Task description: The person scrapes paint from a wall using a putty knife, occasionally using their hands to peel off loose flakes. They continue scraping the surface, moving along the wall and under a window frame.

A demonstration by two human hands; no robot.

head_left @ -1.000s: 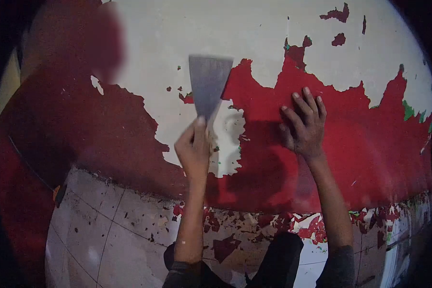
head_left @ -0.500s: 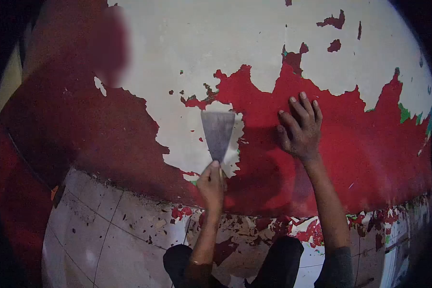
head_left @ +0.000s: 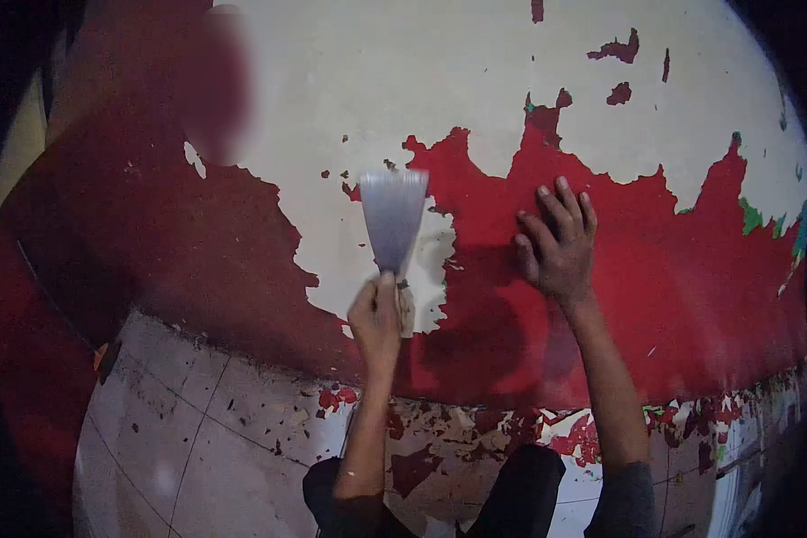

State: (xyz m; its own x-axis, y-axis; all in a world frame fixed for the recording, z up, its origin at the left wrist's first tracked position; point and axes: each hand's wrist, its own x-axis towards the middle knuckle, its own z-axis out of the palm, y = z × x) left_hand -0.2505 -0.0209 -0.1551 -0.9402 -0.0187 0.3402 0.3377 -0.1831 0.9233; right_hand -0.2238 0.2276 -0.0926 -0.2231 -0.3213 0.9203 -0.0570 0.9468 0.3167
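A wide metal scraper (head_left: 393,215) points up the wall, its blade over the pale bare patch and the ragged edge of the red paint. My left hand (head_left: 377,318) is wrapped round its handle, low on the blade side. To the right, my right hand (head_left: 560,242) rests against the red painted wall (head_left: 637,296) with its fingers spread and nothing in it. Whether the blade touches the wall cannot be made out.
Peeled red and cream paint flakes (head_left: 578,437) lie along the foot of the wall on the tiled floor (head_left: 233,448). My knees (head_left: 524,484) are at the bottom. Small dark red patches (head_left: 619,92) remain on the pale upper wall.
My left hand and the scraper have moved up and slightly left, so the blade now covers part of the red edge. My right hand has stayed nearly in place.
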